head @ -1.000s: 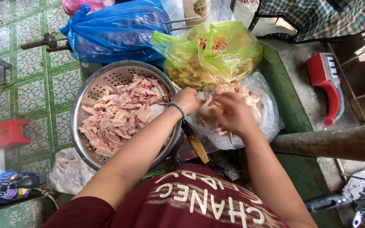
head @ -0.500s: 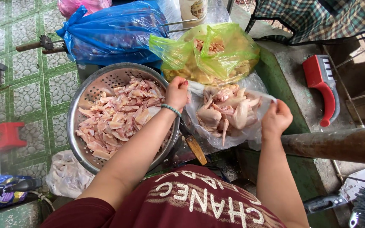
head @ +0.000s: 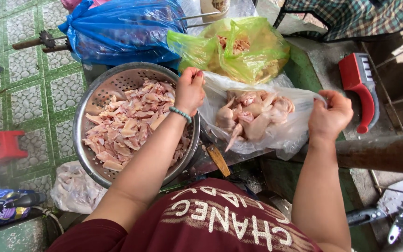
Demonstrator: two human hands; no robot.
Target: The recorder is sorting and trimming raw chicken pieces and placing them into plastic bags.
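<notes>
A clear plastic bag (head: 276,135) of pale raw poultry pieces (head: 250,114) is stretched open between a person's two hands, its mouth running left to right across the view and facing up toward the camera. The bag's long axis lies crosswise, from the rim of a round perforated metal colander (head: 87,154) to a point short of a red-handled tool (head: 362,93) lying on the grey ledge at right. The bag rests on a wet metal surface just beside the colander, which is filled with chopped pink meat pieces (head: 127,123). A wooden-handled knife (head: 216,158) lies under the bag's near edge, its blade hidden.

The setting is a floor of green-bordered patterned tiles (head: 19,70), with a knotted blue plastic bag (head: 122,30) and a yellow-green plastic bag (head: 239,51) behind the work area, and a small red plastic stool (head: 3,144) at left.

The left hand (head: 190,88), a beaded bracelet at its wrist, is closed in a fist on the bag's left edge. The right hand (head: 330,116) pinches the right edge, fingers curled tight on the plastic.
</notes>
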